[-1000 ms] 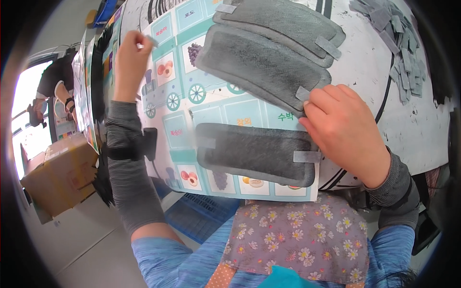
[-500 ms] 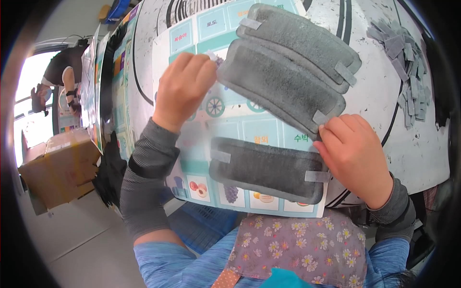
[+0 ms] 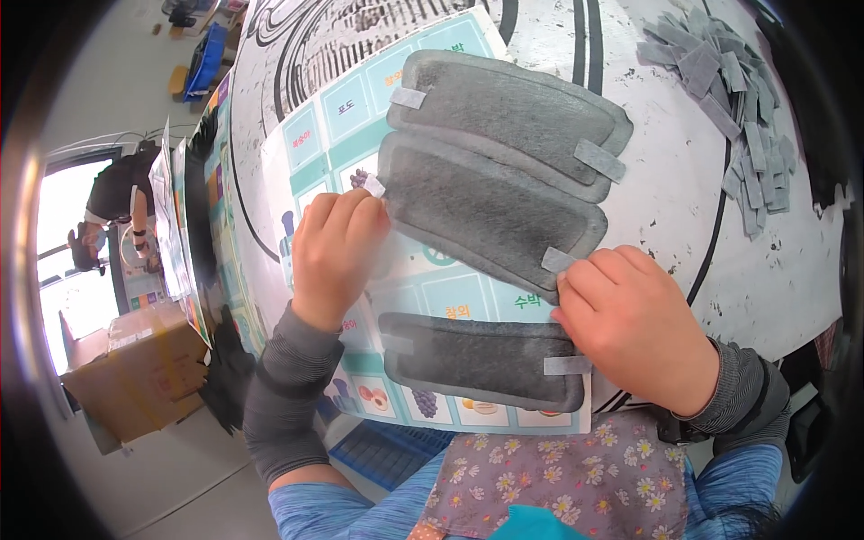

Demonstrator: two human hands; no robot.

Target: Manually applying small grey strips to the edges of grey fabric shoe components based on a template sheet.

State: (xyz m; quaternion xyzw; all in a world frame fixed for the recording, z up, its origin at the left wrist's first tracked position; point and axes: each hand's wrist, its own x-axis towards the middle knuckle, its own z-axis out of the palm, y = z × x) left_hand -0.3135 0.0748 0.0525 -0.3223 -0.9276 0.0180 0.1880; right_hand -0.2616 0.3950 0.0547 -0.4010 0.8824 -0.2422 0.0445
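Observation:
My left hand (image 3: 342, 252) is closed in a pinch at the left end of a dark grey felt pad (image 3: 490, 211), beside a small pale tab (image 3: 373, 185). My right hand (image 3: 634, 324) pinches this pad's lower right corner, just below another pale grey tab (image 3: 560, 260). A similar grey pad (image 3: 508, 112) lies directly above it, with a tab at each end. Nearest me, a third dark pad (image 3: 477, 360) rests on a printed sheet (image 3: 346, 108) with fruit pictures. My fingers hide the held pad's gripped edges.
A loose heap of grey fabric strips (image 3: 751, 135) lies on the table's far right. Upright printed boards (image 3: 180, 225) stand at left, beyond them a cardboard box (image 3: 135, 360) and a person (image 3: 117, 198) bending over. A blue basket (image 3: 387, 454) sits below the table's front edge.
The whole scene has shifted down and left in the picture as the view moved. Both hands keep their places at the ends of the middle pad.

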